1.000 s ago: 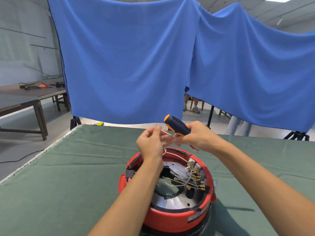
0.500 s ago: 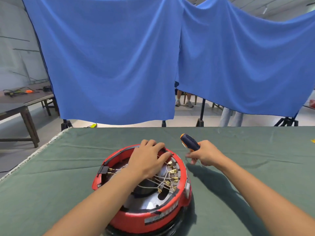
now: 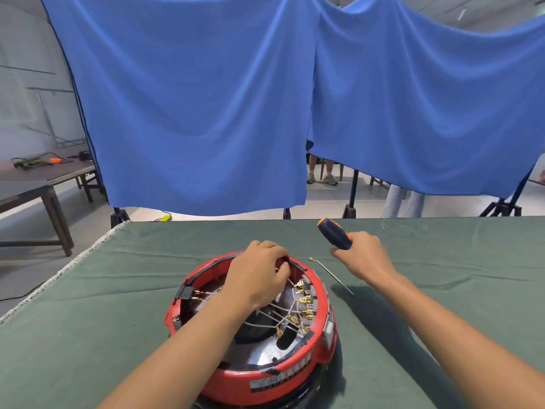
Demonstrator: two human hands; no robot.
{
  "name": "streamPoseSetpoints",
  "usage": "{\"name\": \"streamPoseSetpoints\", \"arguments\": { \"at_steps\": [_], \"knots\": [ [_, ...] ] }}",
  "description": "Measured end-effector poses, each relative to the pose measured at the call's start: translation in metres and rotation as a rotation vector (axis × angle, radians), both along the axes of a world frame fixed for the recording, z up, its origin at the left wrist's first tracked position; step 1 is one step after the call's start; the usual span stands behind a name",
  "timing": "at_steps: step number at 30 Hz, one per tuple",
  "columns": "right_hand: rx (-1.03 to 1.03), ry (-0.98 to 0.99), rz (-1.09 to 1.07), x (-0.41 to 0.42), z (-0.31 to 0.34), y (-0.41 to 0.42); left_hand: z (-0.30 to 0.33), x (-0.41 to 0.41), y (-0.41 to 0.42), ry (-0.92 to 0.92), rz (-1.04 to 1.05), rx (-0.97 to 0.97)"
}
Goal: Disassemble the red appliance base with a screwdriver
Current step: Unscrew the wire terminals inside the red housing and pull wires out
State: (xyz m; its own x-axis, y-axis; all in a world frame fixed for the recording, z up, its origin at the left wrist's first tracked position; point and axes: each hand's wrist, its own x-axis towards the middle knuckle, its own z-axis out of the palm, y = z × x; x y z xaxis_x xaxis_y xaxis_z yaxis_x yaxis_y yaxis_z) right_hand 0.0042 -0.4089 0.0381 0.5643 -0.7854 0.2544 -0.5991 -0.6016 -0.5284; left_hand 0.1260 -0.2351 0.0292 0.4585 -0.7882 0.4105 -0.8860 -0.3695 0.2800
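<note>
The red appliance base (image 3: 265, 376) sits upside down on the green cloth near me, its metal inside and several white wires with brass terminals (image 3: 303, 299) exposed. My left hand (image 3: 259, 273) reaches into its far side, fingers curled round one white wire by the black rim. To the right of the base, my right hand (image 3: 362, 255) grips the blue and orange screwdriver (image 3: 334, 233), handle end pointing up and left; its shaft is hidden by the hand. One loose wire (image 3: 330, 274) with a brass end lies on the cloth between base and right hand.
The green-covered table (image 3: 88, 320) ends at the left and far edges. Blue curtains (image 3: 206, 98) on black stands hang behind it, with people's legs showing below. A brown side table (image 3: 35, 178) with cables stands at far left.
Both hands came down from holding a wire above the base. The left hand went into the base and curled its fingers; the right hand moved off to the right with the screwdriver. A wire now lies on the cloth.
</note>
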Motion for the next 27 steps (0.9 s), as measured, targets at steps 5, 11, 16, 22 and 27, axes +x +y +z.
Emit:
{"name": "streamPoseSetpoints", "arguments": {
  "at_steps": [5, 11, 16, 22, 27],
  "knots": [
    [-0.219, -0.401, 0.147, -0.010, 0.051, 0.034, -0.003, -0.002, -0.007, -0.157, 0.060, 0.170],
    [-0.493, -0.550, 0.059, -0.016, 0.090, 0.069, -0.003, -0.004, -0.018, -0.122, 0.224, 0.160],
    [-0.508, -0.778, 0.111, -0.024, 0.102, 0.079, 0.008, -0.011, -0.012, -0.176, 0.172, -0.157],
    [-0.327, -0.903, 0.154, -0.023, 0.110, 0.079, 0.010, -0.029, -0.004, 0.277, -0.106, -0.097],
    [-0.397, -0.847, 0.171, -0.020, 0.102, 0.081, 0.006, -0.024, 0.000, 0.336, -0.098, 0.085]
  ]
}}
